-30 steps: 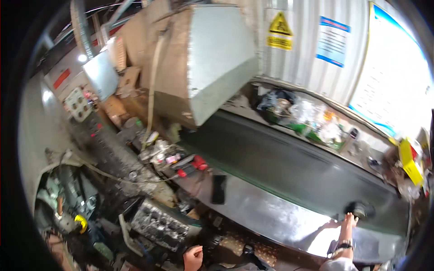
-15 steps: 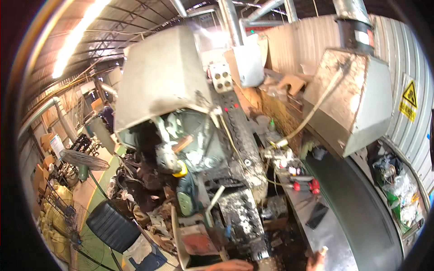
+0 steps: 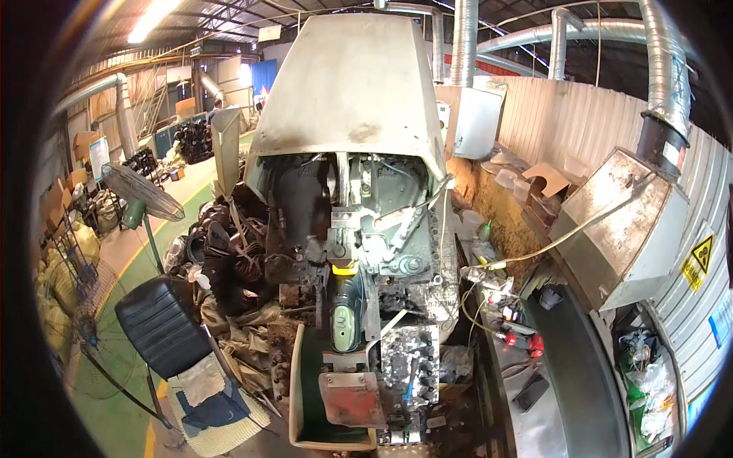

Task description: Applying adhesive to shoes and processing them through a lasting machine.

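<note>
Neither of my hands shows in the head view. In front of me stands a large machine with a pale hood (image 3: pixel 347 84); its grimy metal workings are exposed under the hood's front edge. At its middle, below a yellow part (image 3: pixel 345 269), sits a dark long piece with a grey-green oval end (image 3: pixel 345 328); I cannot make out its exact kind. Lower down are a red plate (image 3: pixel 351 398), a worn metal block (image 3: pixel 411 359) with a blue-handled tool (image 3: pixel 411 380) on it, and a pale bin with a green inside (image 3: pixel 300 435).
To the right run a dark conveyor belt (image 3: pixel 569 366) and a metal ledge carrying red-capped items (image 3: pixel 534 345) and a black phone-like slab (image 3: pixel 530 391). At left stand a black chair (image 3: pixel 164 324), a fan (image 3: pixel 145 192) and piled dark material (image 3: pixel 229 256). A metal extraction hood (image 3: pixel 611 221) hangs at right.
The view has swung and levelled, so the machine now stands upright in the middle. Both my hands, partly visible at the lower edge before, have left the picture.
</note>
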Demonstrator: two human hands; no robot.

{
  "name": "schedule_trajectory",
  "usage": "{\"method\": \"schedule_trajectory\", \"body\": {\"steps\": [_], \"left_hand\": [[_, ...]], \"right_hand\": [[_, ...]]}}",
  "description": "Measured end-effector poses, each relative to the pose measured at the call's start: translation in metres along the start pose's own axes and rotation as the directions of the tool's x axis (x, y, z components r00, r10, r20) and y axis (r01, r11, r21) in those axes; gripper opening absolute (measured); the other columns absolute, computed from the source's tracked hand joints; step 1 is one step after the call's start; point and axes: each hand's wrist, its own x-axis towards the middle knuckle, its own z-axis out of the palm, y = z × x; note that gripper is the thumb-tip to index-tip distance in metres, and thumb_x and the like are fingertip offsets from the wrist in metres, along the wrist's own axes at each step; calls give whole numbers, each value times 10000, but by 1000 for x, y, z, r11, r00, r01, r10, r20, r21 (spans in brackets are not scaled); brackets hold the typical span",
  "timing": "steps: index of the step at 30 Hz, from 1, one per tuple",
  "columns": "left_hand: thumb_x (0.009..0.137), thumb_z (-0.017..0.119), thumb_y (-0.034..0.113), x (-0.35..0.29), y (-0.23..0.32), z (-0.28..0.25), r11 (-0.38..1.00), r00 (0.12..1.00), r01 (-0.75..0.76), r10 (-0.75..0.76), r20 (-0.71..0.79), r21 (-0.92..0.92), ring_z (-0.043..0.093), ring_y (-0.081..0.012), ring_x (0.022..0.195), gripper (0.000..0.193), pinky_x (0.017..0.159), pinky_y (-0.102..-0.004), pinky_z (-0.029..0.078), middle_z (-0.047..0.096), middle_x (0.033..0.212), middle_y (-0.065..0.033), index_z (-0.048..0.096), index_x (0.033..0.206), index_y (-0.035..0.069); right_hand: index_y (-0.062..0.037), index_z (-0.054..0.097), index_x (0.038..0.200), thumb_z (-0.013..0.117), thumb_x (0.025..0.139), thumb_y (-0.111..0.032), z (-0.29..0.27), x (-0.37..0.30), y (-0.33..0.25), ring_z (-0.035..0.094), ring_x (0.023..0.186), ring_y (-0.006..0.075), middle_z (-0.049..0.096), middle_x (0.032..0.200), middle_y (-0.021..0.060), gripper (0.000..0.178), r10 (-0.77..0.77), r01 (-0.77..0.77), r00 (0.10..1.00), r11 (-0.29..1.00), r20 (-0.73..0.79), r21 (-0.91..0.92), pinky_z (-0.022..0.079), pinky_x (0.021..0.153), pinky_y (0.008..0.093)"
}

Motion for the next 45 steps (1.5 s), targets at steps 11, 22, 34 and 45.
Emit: {"method": "schedule_trajectory", "body": {"steps": [11,22,34,45], "left_hand": [[913,685,113,62,2,24,988,998,53,-46,50,-147,634,-247,943,239,823,-396,513,710,1038,-151,682,1102,-32],[928,659,121,35,-95,-119,950,888,280,-203,-412,136,629,-196,832,229,720,-337,523,706,926,-100,663,1124,1],[895,648,68,121,33,-169,905,767,-154,-143,-625,-396,704,-198,786,290,700,-330,566,719,961,-148,641,1149,-72],[882,708,61,142,203,-132,879,742,-419,187,-644,-227,685,-144,862,168,779,-295,544,733,934,-95,720,1001,-57]], "right_hand": [[5,694,1071,650,953,-179,49,4,9,648,767,254,681,826,88,223,-164,140,984,490,-67,860,514,650,436],[25,656,1074,713,927,-169,-19,79,-339,702,720,232,727,851,139,251,-603,713,629,699,-491,55,536,658,318],[70,-129,1543,848,704,-257,91,111,-533,235,1486,434,62,1609,358,1329,-722,692,665,692,-194,-204,285,1191,375],[76,-166,1530,881,682,-255,85,114,-529,76,1522,431,-8,1612,353,1387,-739,686,634,673,-227,-275,135,1245,388]]}}
